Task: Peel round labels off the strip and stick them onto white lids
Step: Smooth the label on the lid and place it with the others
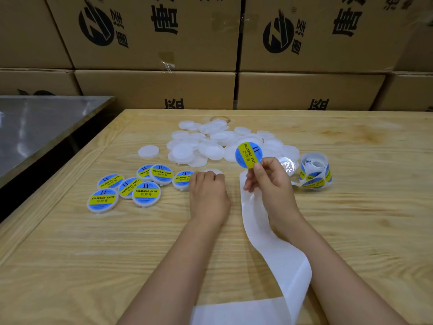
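**Label in the air, lid down and to its left**

The right hand (269, 181) pinches a peeled round label (248, 154) by its near edge, thumb in front and fingers behind. It holds the label up off the wooden table (93, 242), printed face towards the camera. The adhesive side faces away, towards the pile of blank lids (210, 146) at the far middle of the table.

The left hand (208, 195) lies palm down, fingers curled over a white lid (216, 171). Only a sliver of that lid's far rim shows past the knuckles, so its top face is mostly hidden.

The coming move turns on this relation: the label sits to the right of that lid, a little farther off and clearly above it. It is near the lid but not touching it.

To land, the label must travel left and down, and its face must tip over so the sticky side meets the lid. The left fingers probably have to slide back first to bare the top.

The label's yellow band runs steeply, from far-left to near-right, while the bands on the finished lids (146, 194) at the left lie roughly level. A turn of the wrist looks necessary for a matching result.

The bare backing strip (276, 261) trails from just under the right hand towards the near edge. The roll (315, 170) stands just right of that hand, well away from the path.
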The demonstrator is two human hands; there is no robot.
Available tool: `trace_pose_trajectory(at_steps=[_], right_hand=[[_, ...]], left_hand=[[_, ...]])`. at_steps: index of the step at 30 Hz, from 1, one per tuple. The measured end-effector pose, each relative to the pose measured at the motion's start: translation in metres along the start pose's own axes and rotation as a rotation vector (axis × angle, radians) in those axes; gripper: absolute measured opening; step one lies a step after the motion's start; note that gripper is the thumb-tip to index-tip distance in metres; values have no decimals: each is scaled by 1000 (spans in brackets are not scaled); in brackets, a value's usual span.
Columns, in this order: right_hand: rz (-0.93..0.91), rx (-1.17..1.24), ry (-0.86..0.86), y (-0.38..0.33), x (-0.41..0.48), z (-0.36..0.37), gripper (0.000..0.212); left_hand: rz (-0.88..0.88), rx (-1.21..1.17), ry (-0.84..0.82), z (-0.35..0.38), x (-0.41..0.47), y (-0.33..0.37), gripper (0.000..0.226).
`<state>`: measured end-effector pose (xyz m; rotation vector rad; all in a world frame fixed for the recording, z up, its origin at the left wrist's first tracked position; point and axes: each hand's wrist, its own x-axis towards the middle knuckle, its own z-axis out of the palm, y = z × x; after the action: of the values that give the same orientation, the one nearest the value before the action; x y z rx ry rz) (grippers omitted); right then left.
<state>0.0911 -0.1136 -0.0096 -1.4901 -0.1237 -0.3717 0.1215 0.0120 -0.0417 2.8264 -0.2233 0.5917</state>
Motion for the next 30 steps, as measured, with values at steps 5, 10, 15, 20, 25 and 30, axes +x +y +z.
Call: trace_pose_trajectory(at_steps=[5, 10, 15, 20, 25, 30], right_hand=[[114, 76, -113, 0, -3, 5, 14], [157, 111, -25, 2, 0, 0, 14], [98, 84, 29, 7, 5, -1, 8], [75, -28, -22, 9, 4, -3, 30], [75, -39, -61, 11, 3, -6, 33], [125, -3, 17, 11, 4, -7, 32]], left_hand=[[12, -131, 8, -2, 1, -2, 28], [-254, -979, 59, -14, 5, 7, 16], [-495, -1667, -208, -26, 7, 5, 21], [-384, -1497, -259, -27, 6, 0, 24], [-370, -1372, -212, -25, 5, 4, 30], [-467, -1571, -333, -28, 6, -3, 29]])
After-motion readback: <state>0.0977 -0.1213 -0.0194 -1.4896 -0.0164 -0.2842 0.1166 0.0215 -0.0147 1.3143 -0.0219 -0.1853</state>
